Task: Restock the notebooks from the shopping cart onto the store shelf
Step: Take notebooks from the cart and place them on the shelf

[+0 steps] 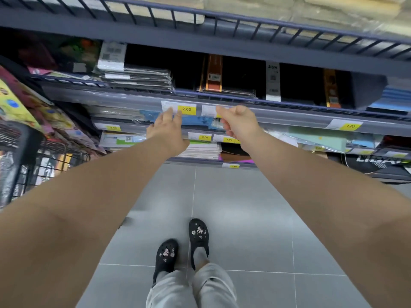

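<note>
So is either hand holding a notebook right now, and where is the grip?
Neither. The left hand and right hand are both empty, fingers loosely open, stretched toward the shelf edge near the 2.00 price tag.

My shelf (289, 117) looks like smooth grey painted metal; the notebooks (138, 77) on it shine in glossy plastic wrap; the floor tiles (244, 218) are matt.

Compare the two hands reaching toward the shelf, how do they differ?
The left hand is flat, palm down, fingers stretched forward; the right hand is loosely curled, thumb side up. The left hand sits slightly lower and reaches beside the 2.00 tag; the right covers part of the next tag. Both are empty.
</note>
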Action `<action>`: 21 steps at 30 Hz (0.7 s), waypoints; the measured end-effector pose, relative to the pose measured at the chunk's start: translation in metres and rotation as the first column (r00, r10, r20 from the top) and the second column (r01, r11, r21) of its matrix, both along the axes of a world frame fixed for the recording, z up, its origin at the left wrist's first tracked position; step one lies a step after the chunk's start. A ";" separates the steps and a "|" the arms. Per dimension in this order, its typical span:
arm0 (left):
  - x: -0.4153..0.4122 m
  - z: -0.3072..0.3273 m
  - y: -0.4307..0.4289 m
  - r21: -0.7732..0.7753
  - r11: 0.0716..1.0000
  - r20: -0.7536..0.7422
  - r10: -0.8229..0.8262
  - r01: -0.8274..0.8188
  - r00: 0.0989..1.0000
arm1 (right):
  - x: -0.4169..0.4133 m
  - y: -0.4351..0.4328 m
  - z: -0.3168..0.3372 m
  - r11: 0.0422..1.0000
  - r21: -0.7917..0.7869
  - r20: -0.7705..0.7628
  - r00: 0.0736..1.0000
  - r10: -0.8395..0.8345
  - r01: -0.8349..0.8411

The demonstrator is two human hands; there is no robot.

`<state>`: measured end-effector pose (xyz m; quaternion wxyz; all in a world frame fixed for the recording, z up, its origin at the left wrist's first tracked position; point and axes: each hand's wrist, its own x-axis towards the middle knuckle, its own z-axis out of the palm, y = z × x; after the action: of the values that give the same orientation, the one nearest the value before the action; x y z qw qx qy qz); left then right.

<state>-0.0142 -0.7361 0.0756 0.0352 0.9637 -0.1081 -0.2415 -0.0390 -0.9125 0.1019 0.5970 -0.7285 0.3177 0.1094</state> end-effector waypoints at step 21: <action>-0.173 0.154 0.219 -0.021 0.928 0.275 0.363 -0.372 0.890 | -0.064 0.179 0.120 0.058 -0.800 -0.213 0.374 0.903 -0.597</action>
<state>-0.1875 -0.5171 0.2299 0.0494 0.9912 0.0762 -0.0968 -0.1028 -0.7331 0.2221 0.1028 -0.9615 -0.2203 0.1283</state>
